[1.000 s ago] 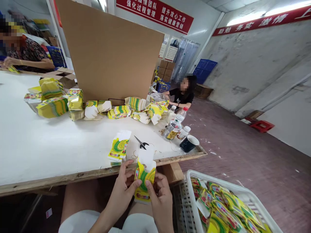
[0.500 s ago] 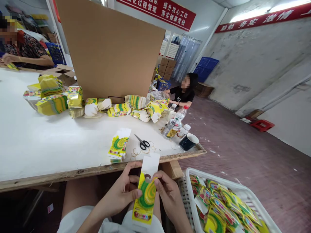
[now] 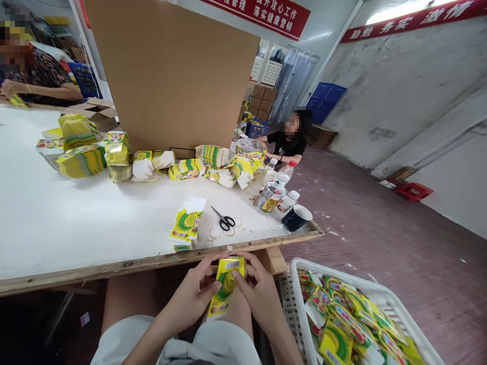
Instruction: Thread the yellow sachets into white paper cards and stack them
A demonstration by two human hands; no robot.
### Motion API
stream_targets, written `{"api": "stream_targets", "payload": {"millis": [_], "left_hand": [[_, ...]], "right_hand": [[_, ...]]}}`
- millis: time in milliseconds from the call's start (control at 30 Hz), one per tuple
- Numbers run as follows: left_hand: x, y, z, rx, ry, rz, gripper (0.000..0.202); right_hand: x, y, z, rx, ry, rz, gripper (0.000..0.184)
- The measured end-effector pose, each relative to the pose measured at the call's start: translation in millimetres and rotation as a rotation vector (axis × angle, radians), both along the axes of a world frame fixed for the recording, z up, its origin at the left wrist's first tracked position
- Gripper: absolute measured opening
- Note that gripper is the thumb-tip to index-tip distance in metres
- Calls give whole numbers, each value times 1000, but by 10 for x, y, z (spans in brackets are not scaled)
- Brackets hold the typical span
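Note:
A small yellow-and-green cardboard box (image 3: 225, 291) is held over my lap, just below the table's front edge. Its barcoded top flap is folded over at the upper end. My left hand (image 3: 198, 289) grips its left side, thumb on the front. On the right side, my right hand (image 3: 256, 284) has its thumb pressed on the front, with fingers behind and at the top. A stack of flat boxes (image 3: 186, 223) lies on the table beyond my hands. Black-handled scissors (image 3: 225, 221) and several rubber bands (image 3: 211, 236) are beside it.
A white plastic basket (image 3: 294, 299) of filled yellow packs stands at my right. Bundled flat boxes (image 3: 186, 169) line the table before a large cardboard sheet (image 3: 171, 76). A dark mug (image 3: 297, 219) and bottles (image 3: 291, 170) stand near the right corner. Two people sit beyond.
The box's white upper flap, upright before, is now folded down, showing a barcode. Both hands have shifted up the box, and the box is slightly higher.

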State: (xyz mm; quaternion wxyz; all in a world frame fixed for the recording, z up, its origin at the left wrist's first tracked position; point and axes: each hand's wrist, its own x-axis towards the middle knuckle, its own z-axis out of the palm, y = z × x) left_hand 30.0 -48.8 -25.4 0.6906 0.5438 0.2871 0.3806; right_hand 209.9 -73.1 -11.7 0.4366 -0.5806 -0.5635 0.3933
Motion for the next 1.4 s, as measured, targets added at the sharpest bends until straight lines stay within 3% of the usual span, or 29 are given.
{"api": "stream_targets", "payload": {"millis": [100,267,367,433,533,600,700,833,933,1000,1100,1167,1300,1400], "left_hand": [[-17,19,2,-63,-63,21,53],[26,-16,21,-131,-69,38,57],[63,-16,39,-51,10,-21,53],[21,79,44,121,161,114,48],[-187,381,-7,380,536,634,45],[-374,608,-87,406,796,814,53],[-598,824,-210,318,915,841,53],[-668,753,-190,266,869,852,34],[-518,483,-21,286,743,793,25],[-352,269,96,288,509,655,18],[-141,36,184,269,351,367,17],[-84,-12,172,192,211,242,21],[-92,40,69,-78,-192,122,45],[-81,53,5,-199,-311,33,51]], "right_hand": [[-45,11,-41,50,-156,-37,33],[-94,-13,-82,118,-143,-53,33],[20,-72,-80,159,-138,-114,31],[225,-160,-28,187,-231,-254,33],[673,-339,124,299,-630,-745,47],[934,-440,216,339,-839,-964,59],[1041,-486,229,323,-816,-922,61],[602,-354,38,183,-412,-737,47],[115,-205,-102,76,-33,-538,42],[-129,-112,-159,39,189,-402,44],[-285,-25,-210,32,404,-344,43],[-293,-22,-237,27,489,-334,39],[-328,-113,-279,-29,583,-201,32],[-423,-187,-288,-40,617,-186,27]]}}
